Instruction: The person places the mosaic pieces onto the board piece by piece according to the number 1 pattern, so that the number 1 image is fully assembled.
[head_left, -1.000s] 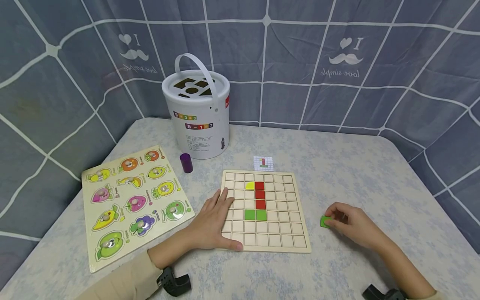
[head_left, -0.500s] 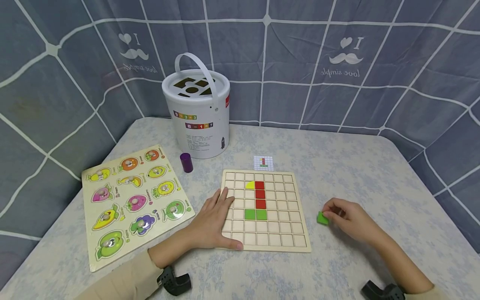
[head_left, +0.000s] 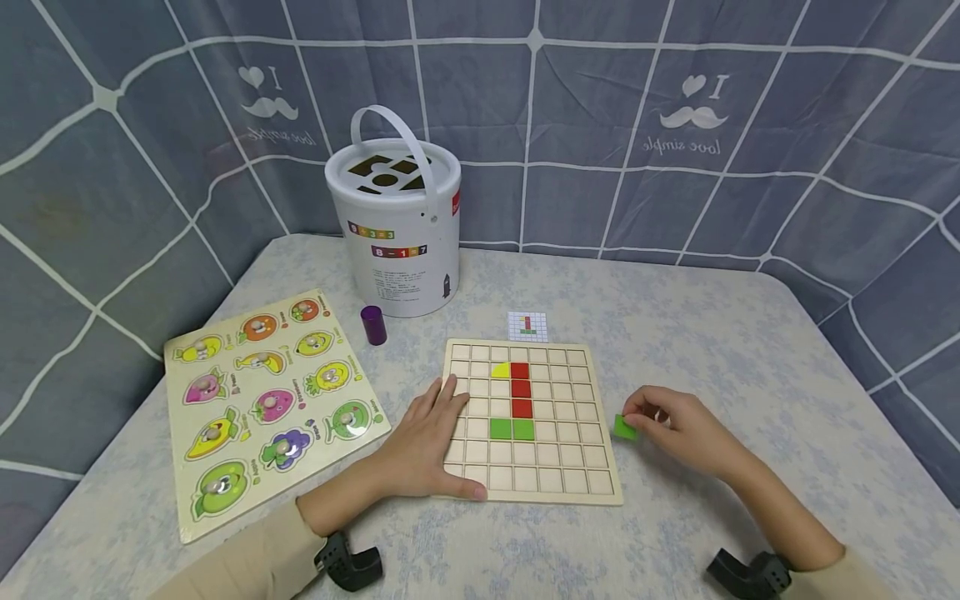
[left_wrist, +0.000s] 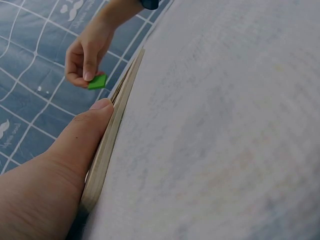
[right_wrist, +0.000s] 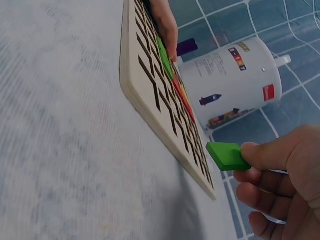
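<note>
My right hand (head_left: 681, 427) pinches a green square tile (right_wrist: 227, 156) between thumb and forefinger, just off the right edge of the wooden grid board (head_left: 573, 481). In the right wrist view the tile is held up off the table. My left hand (head_left: 423, 446) lies spread over the board's left edge, its thumb (left_wrist: 82, 132) along the near edge. Set in the board are a yellow quarter-round piece (head_left: 501, 372), a column of red tiles (head_left: 521, 389) and two green tiles (head_left: 512, 429) below.
Behind the board lies a small pattern card (head_left: 527, 327). A white bucket (head_left: 397, 250) with a slotted lid stands at the back, a purple cylinder (head_left: 372, 326) before it. A fruit puzzle board (head_left: 251, 400) fills the left side. A blue checked cloth (head_left: 600, 108) hangs behind.
My right hand has lifted the green tile and carried it leftward, closer to the board. The left hand stays in place on the board.
</note>
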